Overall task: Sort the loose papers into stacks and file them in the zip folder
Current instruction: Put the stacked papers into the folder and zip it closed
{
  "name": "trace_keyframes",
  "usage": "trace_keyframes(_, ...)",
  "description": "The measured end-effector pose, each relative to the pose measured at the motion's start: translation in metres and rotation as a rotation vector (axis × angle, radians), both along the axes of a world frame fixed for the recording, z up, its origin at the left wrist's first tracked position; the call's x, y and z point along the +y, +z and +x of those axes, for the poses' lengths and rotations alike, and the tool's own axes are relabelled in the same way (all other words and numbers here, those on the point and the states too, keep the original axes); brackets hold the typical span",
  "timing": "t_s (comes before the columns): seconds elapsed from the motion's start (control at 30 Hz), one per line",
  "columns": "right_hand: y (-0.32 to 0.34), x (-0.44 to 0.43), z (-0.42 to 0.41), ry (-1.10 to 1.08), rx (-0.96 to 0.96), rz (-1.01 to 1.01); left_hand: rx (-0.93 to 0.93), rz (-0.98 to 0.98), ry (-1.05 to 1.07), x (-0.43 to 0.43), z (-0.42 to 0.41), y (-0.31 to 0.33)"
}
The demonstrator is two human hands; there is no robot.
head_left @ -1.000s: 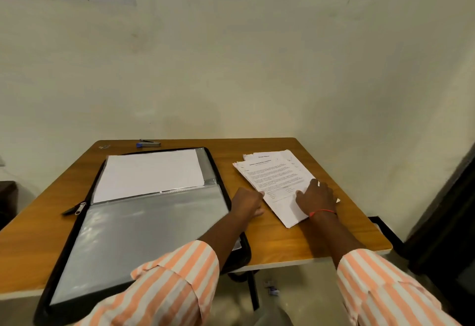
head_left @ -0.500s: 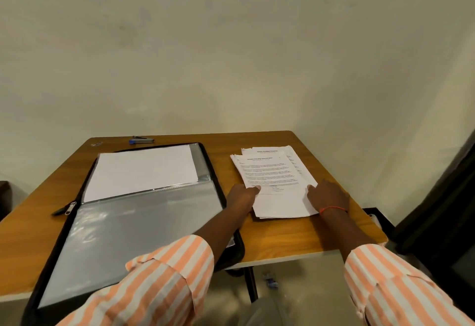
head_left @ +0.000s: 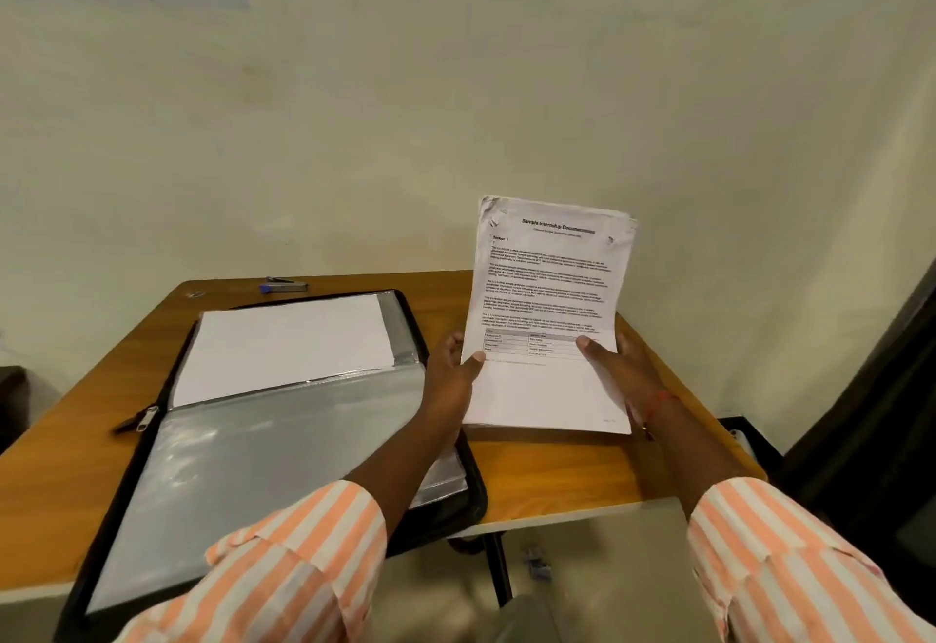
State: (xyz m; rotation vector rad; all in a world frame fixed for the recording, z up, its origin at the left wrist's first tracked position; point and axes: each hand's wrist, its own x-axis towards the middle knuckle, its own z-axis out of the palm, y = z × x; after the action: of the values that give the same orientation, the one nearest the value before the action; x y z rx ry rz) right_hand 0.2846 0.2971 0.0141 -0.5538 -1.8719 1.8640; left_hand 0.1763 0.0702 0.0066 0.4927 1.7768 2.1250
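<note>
Across left of table [head_left: 557, 470], noted open zip folder [head_left: 476, 495], white sheet [head_left: 283, 343] in far half. To its right, found paper stack [head_left: 547, 298] held upright, lower sides gripped by left hand [head_left: 451, 384] and right hand [head_left: 623, 369]. Judged: squaring step. Requires next: sliding stack flat into clear sleeve [head_left: 283, 450].

Orange-and-white striped sleeves [head_left: 294, 556]; white, black-printed papers [head_left: 542, 389] between left hand [head_left: 451, 384] and right hand [head_left: 625, 371]; black-rimmed grey zip folder [head_left: 253, 460] leftward
</note>
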Motion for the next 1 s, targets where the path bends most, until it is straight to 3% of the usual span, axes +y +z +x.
trace_keyframes(0.03, 0.006, -0.006, 0.000, 0.074, 0.062, -0.028, 0.011, -0.001, -0.013, -0.005, -0.003, 0.001)
trace_keyframes(0.17, 0.027, -0.028, -0.005, -0.007, 0.186, 0.121, 0.109, 0.069, -0.041, -0.023, -0.010, 0.022)
trace_keyframes(0.4, 0.052, -0.063, -0.007, -0.016, 0.369, 0.100, 0.294, 0.118, 0.147, -0.037, -0.011, 0.065)
trace_keyframes(0.73, 0.033, -0.086, 0.002, -0.066, 0.300, 0.011, 0.344, 0.037, 0.165, -0.030, -0.002, 0.034)
trace_keyframes(0.87, 0.037, -0.085, 0.002, -0.073, 0.271, 0.023, 0.396, -0.023, 0.178, -0.032, -0.003, 0.048)
trace_keyframes(1.0, 0.057, -0.073, 0.000, -0.019, 0.284, 0.000, 0.544, -0.218, 0.130, -0.054, -0.030, 0.086)
